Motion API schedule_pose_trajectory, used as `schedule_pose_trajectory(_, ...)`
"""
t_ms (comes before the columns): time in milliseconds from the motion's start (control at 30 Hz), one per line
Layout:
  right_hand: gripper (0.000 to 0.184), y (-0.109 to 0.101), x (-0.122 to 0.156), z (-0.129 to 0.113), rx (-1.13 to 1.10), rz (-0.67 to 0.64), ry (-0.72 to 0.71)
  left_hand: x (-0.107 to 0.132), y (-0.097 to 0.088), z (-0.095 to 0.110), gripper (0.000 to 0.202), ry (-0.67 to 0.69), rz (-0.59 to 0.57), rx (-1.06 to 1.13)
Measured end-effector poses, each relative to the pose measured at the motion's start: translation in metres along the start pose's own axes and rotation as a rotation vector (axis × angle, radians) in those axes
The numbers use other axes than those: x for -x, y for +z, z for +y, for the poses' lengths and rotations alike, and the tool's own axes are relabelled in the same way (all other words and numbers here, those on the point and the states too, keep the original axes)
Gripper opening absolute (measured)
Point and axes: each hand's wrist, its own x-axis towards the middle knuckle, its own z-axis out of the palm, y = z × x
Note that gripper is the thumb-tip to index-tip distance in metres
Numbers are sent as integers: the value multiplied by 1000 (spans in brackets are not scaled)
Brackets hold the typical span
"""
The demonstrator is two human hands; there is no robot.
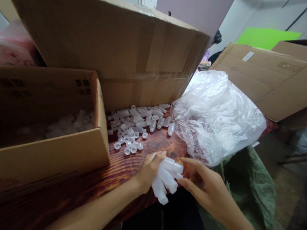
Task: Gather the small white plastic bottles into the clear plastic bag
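Observation:
My left hand point(149, 170) is closed round a bunch of small white plastic bottles point(167, 179) at the near edge of the wooden table point(130, 167). Their ends stick out to the right of my fist. My right hand point(203, 185) lies just right of the bunch, fingers stretched toward the bottle tips and touching them. A heap of loose white bottles and caps point(137, 124) lies on the table beyond my hands.
An open cardboard box point(48, 152) with white pieces inside stands at the left. A bigger carton point(109, 42) stands behind it. A clear plastic bag point(217, 117) bulges at the right over green cloth point(247, 184). More cartons point(281, 81) sit at far right.

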Motion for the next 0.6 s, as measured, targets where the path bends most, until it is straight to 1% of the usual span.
schedule_pose_trajectory(33,23,0,2,1,-25,-6,15,0,0,0,34,3,-13,-2)
schedule_pose_trajectory(67,18,0,5,2,-10,16,25,0,0,0,34,-1,-28,-10)
schedule_pose_trajectory(133,31,1,9,4,73,130,54,0,-1,0,35,-26,-49,-37)
schedule_pose_trajectory(167,31,2,11,5,83,177,73,0,-2,0,36,-38,-47,-46)
schedule_pose_trajectory(200,25,2,13,5,62,186,86,0,-2,0,37,-44,-42,-52)
schedule_pose_trajectory(233,20,3,14,5,19,163,90,1,-2,0,37,-45,-43,-55)
schedule_pose_trajectory(300,25,5,13,1,-54,78,78,2,-2,0,37,-40,-60,-61)
schedule_pose_trajectory(333,19,5,12,-1,-44,73,74,2,-1,0,36,-37,-74,-73)
schedule_pose_trajectory(367,13,5,11,-4,-5,108,69,3,-1,-1,37,-35,-90,-92)
schedule_pose_trajectory(433,28,5,8,-8,63,214,66,4,0,-2,36,-23,-108,-129)
schedule_pose_trajectory(467,27,5,6,-10,66,233,66,4,0,-2,37,-14,-105,-136)
schedule_pose_trajectory(533,15,7,5,-11,38,179,57,3,0,-2,36,1,-73,-103)
schedule_pose_trajectory(567,14,9,6,-10,30,130,48,2,-1,-2,35,0,-52,-72)
schedule_pose_trajectory(600,17,11,7,-9,37,96,42,1,-1,-1,35,-7,-40,-43)
